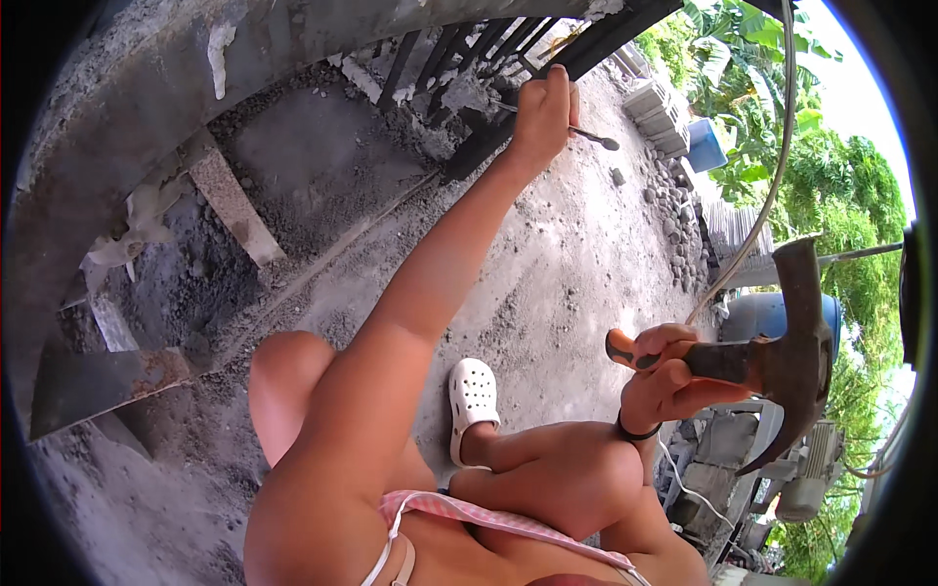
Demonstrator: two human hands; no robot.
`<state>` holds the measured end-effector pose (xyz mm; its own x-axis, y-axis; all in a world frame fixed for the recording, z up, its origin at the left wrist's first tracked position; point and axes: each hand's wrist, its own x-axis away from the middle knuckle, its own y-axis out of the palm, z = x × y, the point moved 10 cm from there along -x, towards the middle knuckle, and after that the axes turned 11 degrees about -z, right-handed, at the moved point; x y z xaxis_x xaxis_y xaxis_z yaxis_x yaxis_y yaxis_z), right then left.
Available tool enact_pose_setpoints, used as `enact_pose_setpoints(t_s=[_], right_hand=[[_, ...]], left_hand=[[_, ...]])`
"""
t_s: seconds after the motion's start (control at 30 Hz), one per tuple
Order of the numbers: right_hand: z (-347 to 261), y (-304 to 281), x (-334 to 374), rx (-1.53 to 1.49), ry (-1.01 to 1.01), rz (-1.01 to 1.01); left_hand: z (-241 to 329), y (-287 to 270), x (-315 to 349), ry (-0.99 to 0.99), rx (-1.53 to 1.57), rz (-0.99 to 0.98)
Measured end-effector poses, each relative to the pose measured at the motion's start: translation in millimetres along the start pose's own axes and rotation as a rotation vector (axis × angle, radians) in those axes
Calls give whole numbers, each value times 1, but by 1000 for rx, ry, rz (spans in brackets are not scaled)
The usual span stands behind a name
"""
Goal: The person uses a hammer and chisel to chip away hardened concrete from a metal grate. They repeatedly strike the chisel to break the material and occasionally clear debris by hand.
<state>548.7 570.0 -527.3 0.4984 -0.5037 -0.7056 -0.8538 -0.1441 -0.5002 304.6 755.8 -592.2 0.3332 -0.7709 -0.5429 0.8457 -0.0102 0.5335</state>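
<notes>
Left hand (545, 109) pinches a metal rod (593, 138) toward crusted concrete (469, 95) — likely to steady its tip. Right hand (666, 379) grips a hammer (787, 362) mid-handle — seemingly for control.

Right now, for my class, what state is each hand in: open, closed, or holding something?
Left hand: closed, holding a thin metal rod.
Right hand: closed, holding an orange-and-black-handled metal claw hammer.

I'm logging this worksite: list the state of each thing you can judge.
Left hand, closed in a grip
Metal rod, held in left hand
Right hand, closed in a grip
Claw hammer, held up by right hand
White clog, worn
Grey blocks, stacked
</notes>
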Motion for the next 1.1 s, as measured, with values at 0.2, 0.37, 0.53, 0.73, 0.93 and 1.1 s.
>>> enact_pose_setpoints(t_s=[0.2,0.37,0.53,0.73,0.93,1.1], right_hand=[[10,0,2,58,120,-41],[6,5,-4,-14,104,10],[9,6,2,-5,56,-50],[8,12,0,-43,65,-73],[15,14,5,-81,155,-104],[8,3,11,-2,-6,-118]], left_hand=[[35,11,9,85,17,44],[39,12,10,148,-121,54],[25,2,15,47,-51,109],[33,16,16,154,-113,19],[24,15,16,109,-89,18],[23,19,18,115,-104,7]])
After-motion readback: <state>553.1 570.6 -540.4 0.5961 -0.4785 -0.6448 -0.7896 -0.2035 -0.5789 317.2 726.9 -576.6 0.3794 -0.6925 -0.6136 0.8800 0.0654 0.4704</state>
